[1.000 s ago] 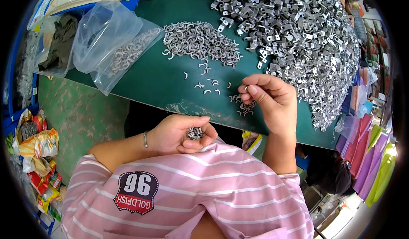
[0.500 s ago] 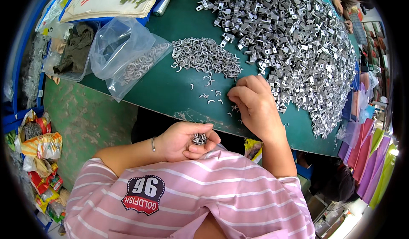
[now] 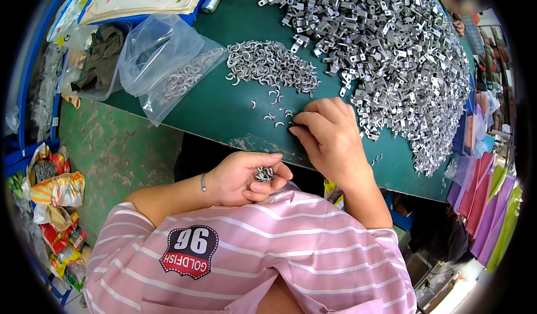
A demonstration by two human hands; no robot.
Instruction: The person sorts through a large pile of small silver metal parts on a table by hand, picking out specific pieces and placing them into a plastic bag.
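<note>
My left hand (image 3: 232, 181) is cupped palm up in front of my chest, with a small clump of curved metal pieces (image 3: 264, 173) in its curled fingers. My right hand (image 3: 331, 138) reaches down to the green tabletop, thumb and forefinger drawn together in a pinch. Loose crescent pieces (image 3: 269, 116) lie just left of those fingertips; what is between them is too small to make out. Beyond is a heap of the same grey crescents (image 3: 271, 63). To the right of that spreads a much larger heap of bent metal brackets with holes (image 3: 386, 57).
A clear plastic bag (image 3: 162, 57) with more crescents lies left on the green table (image 3: 235, 110). Beside it stands a clear tub (image 3: 100, 93) holding dark cloth. Papers lie in a blue tray (image 3: 193, 17) at the back. Another person's hand (image 3: 459, 27) is at the far right.
My right hand has shifted slightly left across the tabletop, its fingertips now beside the loose crescents. My left hand stays cupped around its metal pieces. The view has shifted slightly.
</note>
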